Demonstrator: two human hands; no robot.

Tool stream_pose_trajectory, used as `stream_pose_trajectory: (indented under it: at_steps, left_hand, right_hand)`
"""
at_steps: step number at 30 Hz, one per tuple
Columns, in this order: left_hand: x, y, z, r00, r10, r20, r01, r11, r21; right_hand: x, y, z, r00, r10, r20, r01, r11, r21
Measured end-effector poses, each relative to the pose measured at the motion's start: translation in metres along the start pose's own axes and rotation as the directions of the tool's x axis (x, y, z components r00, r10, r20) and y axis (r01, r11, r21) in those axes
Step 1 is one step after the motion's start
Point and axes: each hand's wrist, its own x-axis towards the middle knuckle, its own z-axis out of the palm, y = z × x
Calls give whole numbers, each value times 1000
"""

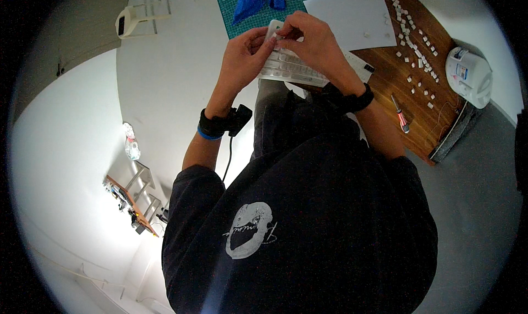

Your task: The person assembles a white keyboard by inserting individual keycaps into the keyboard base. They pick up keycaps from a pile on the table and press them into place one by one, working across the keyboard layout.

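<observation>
A white keyboard (294, 68) lies tilted at the near edge of the table, its left end raised between my hands. My left hand (242, 55) grips that end, with the thumb on the top side and the fingers curled around the edge. Over the keyboard's upper left part, my right hand (314, 42) is closed, its thumb and forefinger pinched together. Whatever those fingertips may hold is too small and covered to make out. Part of the key area is hidden under my right hand and wrist.
A green cutting mat (256, 21) bears a blue cloth (254, 5). White paper (349, 22) lies beside it. Many loose white keycaps (421, 58) are scattered on the wooden table (379, 88). A screwdriver (401, 119) rests nearby; a white jug (467, 75) stands at the right edge.
</observation>
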Motion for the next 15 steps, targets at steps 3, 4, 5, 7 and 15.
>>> stream_pose_trajectory:
  at_steps: [3,4,5,7,15]
  left_hand:
    - [1,1,0,999,31,-12,-30,999,12]
    - [1,1,1,999,31,-22,-31,999,-12]
    - [1,1,2,999,31,-30,-32,999,-35]
    - [-1,2,3,999,24,-40,-26,999,-42]
    - [4,-8,5,998,8,-61,-4,998,65]
  right_hand:
    - [1,0,0,1000,-17,-3,17,1000,-6]
    - [2,-1,0,1000,-21,-5,21,1000,-9]
    - [3,-2,0,1000,-25,-6,25,1000,-13]
    - [5,-3,-3,999,-20,38,22,998,-58]
    - [2,8,1,992,-101,74,113,977,-181]
